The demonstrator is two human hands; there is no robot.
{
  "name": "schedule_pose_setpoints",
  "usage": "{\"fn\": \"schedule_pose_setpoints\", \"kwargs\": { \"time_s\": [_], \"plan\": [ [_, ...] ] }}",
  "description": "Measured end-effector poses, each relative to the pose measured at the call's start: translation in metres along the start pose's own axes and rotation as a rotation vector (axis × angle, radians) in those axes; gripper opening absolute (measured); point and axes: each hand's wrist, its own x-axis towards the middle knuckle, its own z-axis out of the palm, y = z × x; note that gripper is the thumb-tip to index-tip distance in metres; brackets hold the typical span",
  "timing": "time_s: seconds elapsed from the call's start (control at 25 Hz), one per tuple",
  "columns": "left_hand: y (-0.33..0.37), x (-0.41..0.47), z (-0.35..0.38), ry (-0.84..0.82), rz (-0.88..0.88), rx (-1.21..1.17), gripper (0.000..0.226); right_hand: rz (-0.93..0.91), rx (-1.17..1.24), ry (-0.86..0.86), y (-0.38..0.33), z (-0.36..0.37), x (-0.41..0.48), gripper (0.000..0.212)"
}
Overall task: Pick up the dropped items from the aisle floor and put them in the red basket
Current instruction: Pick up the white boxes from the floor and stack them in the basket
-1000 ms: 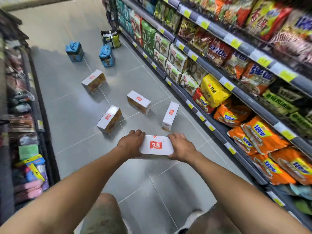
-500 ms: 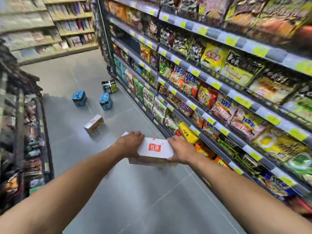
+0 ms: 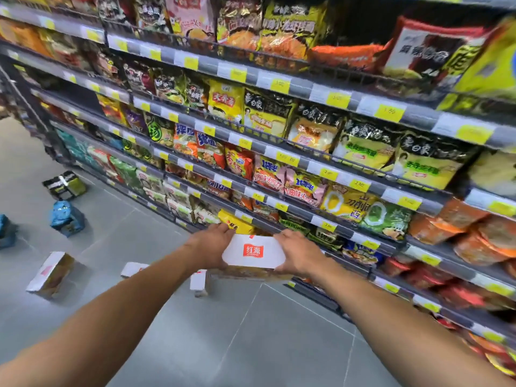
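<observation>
In the head view, you are holding a white box (image 3: pixel 254 251) with a red logo between both hands. It is sitting at mid-frame, clear of the aisle floor (image 3: pixel 251 344) and in front of the lower shelves (image 3: pixel 307 216). Your left hand (image 3: pixel 212 247) is gripping the box's left end and your right hand (image 3: pixel 298 254) is gripping its right end. The fingers of each hand are curling round the far edge, and the logo face is pointing up at you. Neither hand is carrying anything else.

Judging from this, you are in the carrying step: one dropped item is picked up and is waiting to go into the red basket. The basket is not showing anywhere in this view, so I cannot tell you where it is standing. The next move is calling for you to find it first, then bring the box over its opening and lower it in level before letting go.

More of the task is lying on the floor to your left:
- Three more white boxes: one (image 3: pixel 50 275) near the left edge, one (image 3: pixel 134 269) partly hidden behind your left forearm, and one (image 3: pixel 199 282) just below the box you are holding.
- Two blue packs (image 3: pixel 67 217) further along the aisle; the second one (image 3: pixel 5 230) is cut off by the frame edge.
- A black-and-green pack (image 3: pixel 65 185) beyond them, near the shelf foot.

So most of the job is waiting.
</observation>
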Motion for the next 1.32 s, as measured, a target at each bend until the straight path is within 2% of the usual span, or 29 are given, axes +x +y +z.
{"fn": "schedule_pose_setpoints", "kwargs": {
  "time_s": [0.2,0.36,0.64,0.84,1.0,1.32],
  "plan": [
    [0.07,0.054,-0.029,0.003,0.331,0.103,0.101,0.352,0.098,0.07,0.04,0.007,-0.082,0.092],
    [0.145,0.072,-0.045,0.01,0.607,0.179,0.095,0.616,0.15,0.153,0.048,0.02,-0.165,0.087],
    [0.318,0.046,-0.049,-0.002,1.007,0.297,0.081,1.009,0.283,0.221,0.056,0.066,-0.328,0.088],
    [0.435,0.0,-0.027,-0.054,1.206,0.358,0.079,1.205,0.362,0.25,0.049,0.108,-0.441,0.09],
    [0.532,-0.058,-0.001,-0.03,1.359,0.432,0.082,1.351,0.435,0.278,0.041,0.149,-0.545,0.09],
    [0.69,-0.146,0.046,-0.04,1.474,0.527,0.08,1.491,0.491,0.317,0.046,0.203,-0.699,0.084]
  ]
}}
